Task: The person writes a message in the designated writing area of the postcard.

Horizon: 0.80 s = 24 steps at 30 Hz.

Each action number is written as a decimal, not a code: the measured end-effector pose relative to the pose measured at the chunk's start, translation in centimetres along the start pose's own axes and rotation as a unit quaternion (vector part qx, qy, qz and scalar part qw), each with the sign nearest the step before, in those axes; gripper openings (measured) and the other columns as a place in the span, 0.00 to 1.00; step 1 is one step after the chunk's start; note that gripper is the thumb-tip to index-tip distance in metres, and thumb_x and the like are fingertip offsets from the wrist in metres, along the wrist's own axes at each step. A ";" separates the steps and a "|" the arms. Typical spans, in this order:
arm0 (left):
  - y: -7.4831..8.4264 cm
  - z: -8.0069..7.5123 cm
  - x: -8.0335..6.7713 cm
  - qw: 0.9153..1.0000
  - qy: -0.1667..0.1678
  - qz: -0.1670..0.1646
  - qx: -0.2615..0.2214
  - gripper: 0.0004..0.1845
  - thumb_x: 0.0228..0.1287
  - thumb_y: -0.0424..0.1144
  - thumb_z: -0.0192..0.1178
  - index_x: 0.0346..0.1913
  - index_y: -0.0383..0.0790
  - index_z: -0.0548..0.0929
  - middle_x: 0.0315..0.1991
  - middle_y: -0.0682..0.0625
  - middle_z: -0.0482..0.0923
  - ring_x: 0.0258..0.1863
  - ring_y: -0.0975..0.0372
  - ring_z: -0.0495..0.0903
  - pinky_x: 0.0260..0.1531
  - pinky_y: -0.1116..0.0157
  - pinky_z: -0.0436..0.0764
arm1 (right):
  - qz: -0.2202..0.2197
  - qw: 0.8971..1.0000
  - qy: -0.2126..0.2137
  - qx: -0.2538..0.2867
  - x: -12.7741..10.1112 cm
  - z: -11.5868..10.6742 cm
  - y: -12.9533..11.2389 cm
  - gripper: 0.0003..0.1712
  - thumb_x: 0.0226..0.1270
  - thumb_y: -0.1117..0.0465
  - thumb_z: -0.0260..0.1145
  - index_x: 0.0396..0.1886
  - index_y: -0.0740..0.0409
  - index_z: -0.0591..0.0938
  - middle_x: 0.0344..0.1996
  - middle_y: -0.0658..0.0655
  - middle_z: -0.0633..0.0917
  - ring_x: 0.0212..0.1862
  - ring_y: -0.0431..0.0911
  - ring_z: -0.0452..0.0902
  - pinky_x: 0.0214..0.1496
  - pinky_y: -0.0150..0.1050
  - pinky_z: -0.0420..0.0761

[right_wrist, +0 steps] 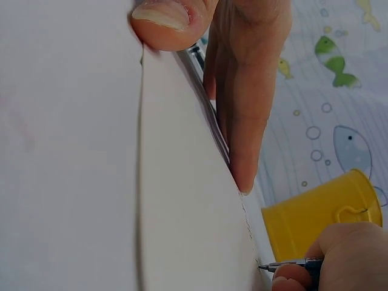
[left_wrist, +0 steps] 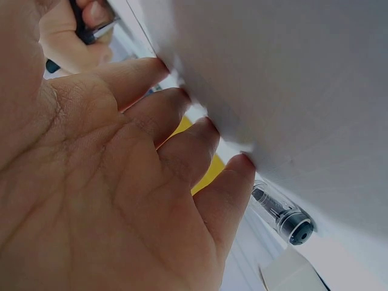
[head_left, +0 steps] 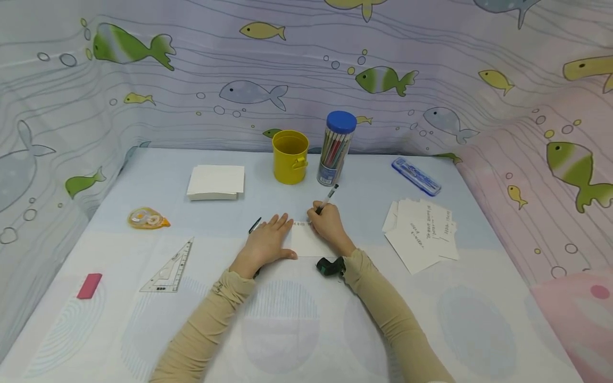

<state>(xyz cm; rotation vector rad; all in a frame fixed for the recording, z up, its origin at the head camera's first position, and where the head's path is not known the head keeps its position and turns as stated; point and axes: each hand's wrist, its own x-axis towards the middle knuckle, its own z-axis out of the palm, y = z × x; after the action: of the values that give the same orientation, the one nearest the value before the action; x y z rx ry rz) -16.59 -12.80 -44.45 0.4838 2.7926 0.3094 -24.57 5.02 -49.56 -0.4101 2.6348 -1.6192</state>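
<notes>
A white card (head_left: 311, 242) lies on the table between the hands, with a line of small dark writing along its top edge. My right hand (head_left: 330, 226) grips a pen (head_left: 328, 197); in the right wrist view the pen tip meets the card near its edge. My left hand (head_left: 268, 242) rests flat at the card's left side, fingers spread and thumb on the lower edge. Just beyond the left fingers lies a clear pen cap with a dark end (left_wrist: 282, 215), partly hidden by the hand in the head view.
At the back stand a yellow bucket (head_left: 290, 159) and a blue-lidded pencil tub (head_left: 337, 149). A card stack (head_left: 215, 182), correction tape (head_left: 147, 218), set square (head_left: 168, 268) and red eraser (head_left: 89, 286) lie left. Written cards (head_left: 416, 260) and a blue case (head_left: 415, 176) lie right.
</notes>
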 end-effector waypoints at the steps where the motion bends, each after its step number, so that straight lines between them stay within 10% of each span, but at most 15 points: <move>1: 0.0 0.0 0.0 1.000 0.000 0.000 -0.002 0.50 0.56 0.61 0.64 0.74 0.36 0.58 0.76 0.40 0.52 0.76 0.45 0.52 0.72 0.45 0.60 | -0.002 1.000 0.002 -0.004 0.0 0.0 0.0 0.23 0.64 0.67 0.53 0.10 0.50 0.59 0.04 0.45 0.65 0.07 0.36 0.60 0.11 0.29 0.55; 24: 0.0 0.0 -0.1 1.000 0.000 0.001 -0.001 0.50 0.56 0.61 0.64 0.74 0.36 0.58 0.76 0.40 0.51 0.76 0.45 0.52 0.72 0.46 0.60 | -0.004 1.000 -0.006 -0.006 -0.1 0.1 0.0 0.22 0.64 0.67 0.53 0.10 0.52 0.61 0.04 0.47 0.66 0.07 0.36 0.59 0.11 0.29 0.54</move>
<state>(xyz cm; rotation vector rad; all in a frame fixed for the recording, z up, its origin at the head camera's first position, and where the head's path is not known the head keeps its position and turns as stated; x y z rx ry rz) -16.52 -12.86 -44.41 0.4879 2.7912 0.3113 -24.41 4.94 -49.62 -0.4302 2.6379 -1.5989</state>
